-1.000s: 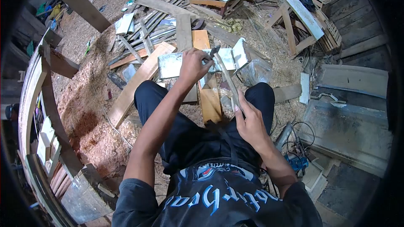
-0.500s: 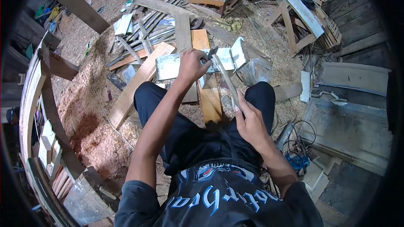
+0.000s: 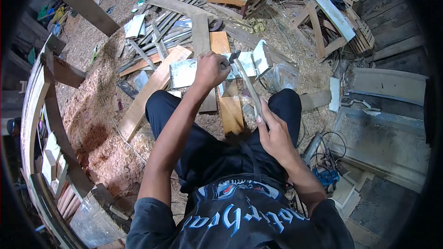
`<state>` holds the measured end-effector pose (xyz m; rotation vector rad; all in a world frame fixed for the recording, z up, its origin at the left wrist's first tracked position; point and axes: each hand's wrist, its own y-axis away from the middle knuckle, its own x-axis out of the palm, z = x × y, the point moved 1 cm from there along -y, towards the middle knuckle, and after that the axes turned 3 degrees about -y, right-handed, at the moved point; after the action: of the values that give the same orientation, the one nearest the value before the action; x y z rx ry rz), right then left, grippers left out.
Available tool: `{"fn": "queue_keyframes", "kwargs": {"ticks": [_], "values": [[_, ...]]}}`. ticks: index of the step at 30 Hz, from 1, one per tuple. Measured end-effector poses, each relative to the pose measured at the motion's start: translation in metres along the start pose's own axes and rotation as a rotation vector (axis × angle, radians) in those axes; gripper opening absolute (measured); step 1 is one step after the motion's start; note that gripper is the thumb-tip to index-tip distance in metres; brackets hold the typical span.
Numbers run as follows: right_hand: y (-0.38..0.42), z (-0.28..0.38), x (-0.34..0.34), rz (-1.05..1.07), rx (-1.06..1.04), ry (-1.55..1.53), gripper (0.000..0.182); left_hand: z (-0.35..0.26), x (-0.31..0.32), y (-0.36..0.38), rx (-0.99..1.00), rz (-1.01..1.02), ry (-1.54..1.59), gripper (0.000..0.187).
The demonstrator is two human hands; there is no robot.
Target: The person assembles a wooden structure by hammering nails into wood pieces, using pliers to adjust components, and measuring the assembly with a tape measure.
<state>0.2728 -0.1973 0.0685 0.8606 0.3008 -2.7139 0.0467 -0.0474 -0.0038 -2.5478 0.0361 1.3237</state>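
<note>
My right hand (image 3: pixel 278 136) is wrapped round the wooden handle of a hammer (image 3: pixel 248 83). Its dark metal head is at the far end, right beside the fingers of my left hand (image 3: pixel 212 70). Those fingers are closed in a pinch over a white-faced board (image 3: pixel 183 74); whatever they hold is too small or hidden to make out. At the board's right end a short white piece (image 3: pixel 262 59) stands up at an angle. Beneath the board lies an orange-brown plank (image 3: pixel 230 113), running between my knees.
A pale plank (image 3: pixel 154 90) lies left of my knee, near a heap of thin wood strips (image 3: pixel 173 34). A clear plastic bag (image 3: pixel 282 77) rests by my right knee. Wood shavings (image 3: pixel 104 124) cover the floor. A blue power tool (image 3: pixel 326 177) with a cord sits at my right.
The hammer head has shifted very slightly to the right, and the white-faced board a touch to the left. Both hands keep their grips.
</note>
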Motion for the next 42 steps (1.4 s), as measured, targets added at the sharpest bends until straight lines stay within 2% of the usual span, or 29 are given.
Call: {"fn": "queue_keyframes", "kwargs": {"ticks": [2,8,14,18,21,22,25,28,31,32,35,38,42], "values": [[-0.001,0.002,-0.002,0.027,0.065,-0.005,0.048,0.001,-0.001,-0.001,-0.031,0.028,-0.007,0.015],[-0.004,0.015,-0.005,-0.108,-0.055,-0.038,0.047,0.004,0.004,0.003,0.042,-0.061,0.035,0.015],[-0.002,0.005,-0.006,-0.028,-0.057,0.029,0.050,-0.005,0.004,0.001,0.024,-0.033,0.028,0.014],[-0.003,0.018,-0.012,-0.166,-0.087,0.008,0.046,0.001,0.012,0.000,0.049,-0.053,0.038,0.014],[0.001,-0.002,-0.002,-0.059,-0.057,0.077,0.045,-0.001,0.009,-0.002,0.037,-0.038,0.027,0.014],[0.002,-0.001,-0.004,0.034,0.106,0.000,0.045,-0.003,0.006,-0.002,0.023,-0.025,0.017,0.014],[0.002,0.003,-0.005,-0.044,-0.087,0.032,0.050,-0.005,0.004,-0.001,0.018,-0.021,-0.011,0.014],[0.001,0.009,-0.001,-0.111,-0.124,0.055,0.050,-0.005,0.005,0.000,0.030,-0.006,-0.008,0.014],[0.004,-0.001,0.003,-0.001,0.069,0.034,0.045,-0.002,0.005,0.000,0.023,-0.019,0.052,0.015],[0.006,0.000,0.003,-0.024,0.063,0.022,0.045,-0.002,0.005,0.001,0.016,-0.026,0.081,0.015],[0.007,0.003,0.002,-0.075,0.031,-0.006,0.045,0.007,0.008,0.003,0.014,0.041,0.090,0.025],[0.007,0.001,0.003,-0.090,0.005,-0.010,0.045,0.014,0.003,0.008,0.132,-0.056,0.026,0.048],[0.009,-0.008,0.007,-0.046,-0.002,-0.021,0.046,0.031,-0.001,0.009,0.111,0.072,-0.039,0.077]]}}
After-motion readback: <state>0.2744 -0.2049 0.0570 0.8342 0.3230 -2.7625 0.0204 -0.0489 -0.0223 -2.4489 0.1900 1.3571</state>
